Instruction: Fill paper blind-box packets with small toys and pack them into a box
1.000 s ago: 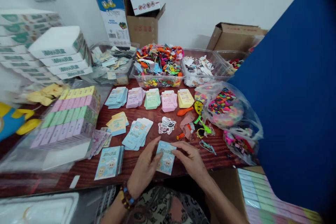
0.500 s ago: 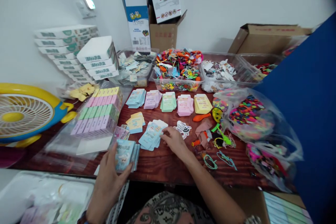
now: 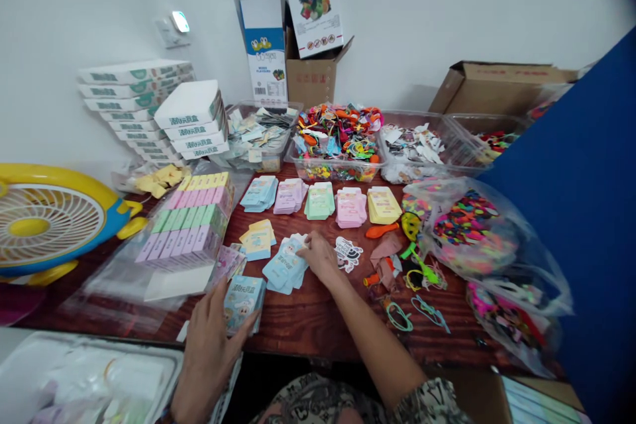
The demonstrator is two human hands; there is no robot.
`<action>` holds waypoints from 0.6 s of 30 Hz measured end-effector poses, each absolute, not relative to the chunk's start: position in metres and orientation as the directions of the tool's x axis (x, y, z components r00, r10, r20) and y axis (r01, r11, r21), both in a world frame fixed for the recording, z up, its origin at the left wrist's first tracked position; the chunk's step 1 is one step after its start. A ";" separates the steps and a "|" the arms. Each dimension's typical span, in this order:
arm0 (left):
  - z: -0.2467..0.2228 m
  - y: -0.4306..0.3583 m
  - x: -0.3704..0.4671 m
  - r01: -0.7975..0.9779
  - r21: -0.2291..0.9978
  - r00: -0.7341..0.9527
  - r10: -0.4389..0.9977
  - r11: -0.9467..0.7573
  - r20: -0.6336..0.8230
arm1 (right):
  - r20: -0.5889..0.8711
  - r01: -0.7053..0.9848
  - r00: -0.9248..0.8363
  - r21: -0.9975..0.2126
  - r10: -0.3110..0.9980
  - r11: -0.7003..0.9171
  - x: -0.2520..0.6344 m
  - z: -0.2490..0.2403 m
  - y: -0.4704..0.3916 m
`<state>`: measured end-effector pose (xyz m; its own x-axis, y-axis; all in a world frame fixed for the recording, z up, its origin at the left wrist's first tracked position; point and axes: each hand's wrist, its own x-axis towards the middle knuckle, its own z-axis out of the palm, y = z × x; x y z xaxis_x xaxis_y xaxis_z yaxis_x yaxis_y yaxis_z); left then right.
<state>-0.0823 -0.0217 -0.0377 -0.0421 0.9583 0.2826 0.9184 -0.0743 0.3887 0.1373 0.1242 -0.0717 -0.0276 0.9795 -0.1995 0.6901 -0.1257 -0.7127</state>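
Both hands have moved apart since 1 sec ago, when they held a blue box b/w them at the front of the table. Now the L hand is at the blue boxes, which sit near the table's front edge. Its thumb and fingers are wide apart, w/ the thumb on the R side of the boxes and the fingers on the L. Can't tell if it grips them tight.

R hand is at the R edge of the flat blue packs, lying in a loose pile a bit behind the boxes. Its fingers are bent w/ the tips close together. Can't tell if they have one pinched.

Yellow cards lie just L of the flat packs, approx. level w/ their top. Just R of the R hand is a b&w sticker. Behind is a row of flat packs in 5 colors, incl. a pink pile and a yellow pile. An orange balloon lies just in front of the yellow pile.
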 end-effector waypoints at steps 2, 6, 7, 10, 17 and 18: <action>-0.031 -0.019 -0.075 0.914 0.388 -0.028 0.933 -0.121 0.358 | -0.150 0.640 -0.062 -0.765 0.987 -0.076 0.149 -0.067 0.127; -0.010 -0.003 -0.054 0.782 0.580 0.017 0.938 -0.228 0.346 | -0.003 0.532 -0.145 -0.843 0.989 0.076 0.183 -0.041 0.119; -0.002 0.003 -0.047 0.712 0.669 0.032 0.961 -0.215 0.275 | 0.044 0.488 -0.192 -0.862 0.980 0.134 0.192 -0.032 0.113; 0.019 0.021 -0.026 0.417 0.909 0.201 0.977 -0.023 -0.068 | 0.165 0.347 -0.350 -0.891 0.922 0.292 0.213 -0.007 0.087; 0.007 0.021 0.018 -0.054 0.812 0.610 0.663 0.581 -0.434 | 0.227 0.469 -0.434 -0.769 0.872 0.434 0.225 0.017 0.040; 0.001 0.017 0.023 -0.082 0.796 0.589 0.674 0.599 -0.446 | 0.214 0.508 -0.426 -0.747 0.879 0.428 0.226 0.017 0.036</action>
